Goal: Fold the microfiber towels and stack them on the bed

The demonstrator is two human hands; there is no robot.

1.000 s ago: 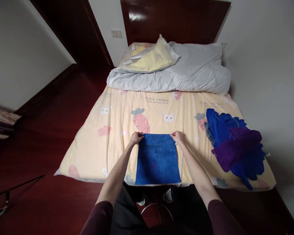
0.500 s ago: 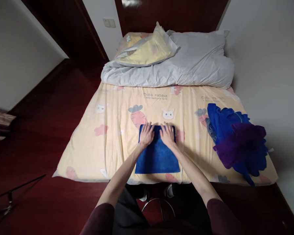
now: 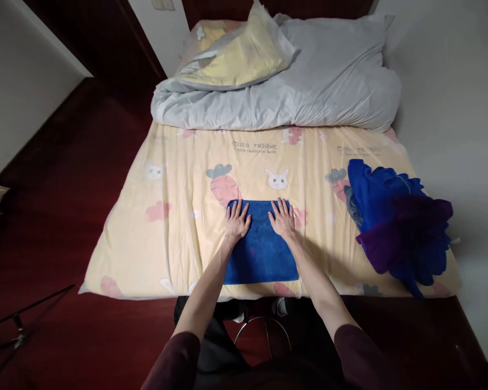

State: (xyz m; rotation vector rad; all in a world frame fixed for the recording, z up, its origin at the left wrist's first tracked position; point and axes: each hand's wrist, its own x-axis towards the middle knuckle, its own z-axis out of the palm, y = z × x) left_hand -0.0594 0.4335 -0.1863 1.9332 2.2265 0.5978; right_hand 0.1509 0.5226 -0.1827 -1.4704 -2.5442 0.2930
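Note:
A blue towel (image 3: pixel 262 254) lies flat on the bed (image 3: pixel 146 260), close to its near edge. My left hand (image 3: pixel 237 221) rests on the towel's far left corner with the fingers spread. On the far right corner lies my right hand (image 3: pixel 282 219), palm down and fingers apart. Neither hand grips the cloth. To the right, a heap of blue cloths (image 3: pixel 384 187) has a purple cloth (image 3: pixel 406 233) on top of it.
A grey quilt (image 3: pixel 329 81) is bunched across the bed's far end, with a yellow patterned part (image 3: pixel 244 59) folded over it. A thin black stand (image 3: pixel 20 319) is on the floor at the left. White walls flank the room.
Both hands have moved apart across the towel's far edge, outward to its corners. The camera view has tilted slightly down and closer. The heap of cloths stays in place.

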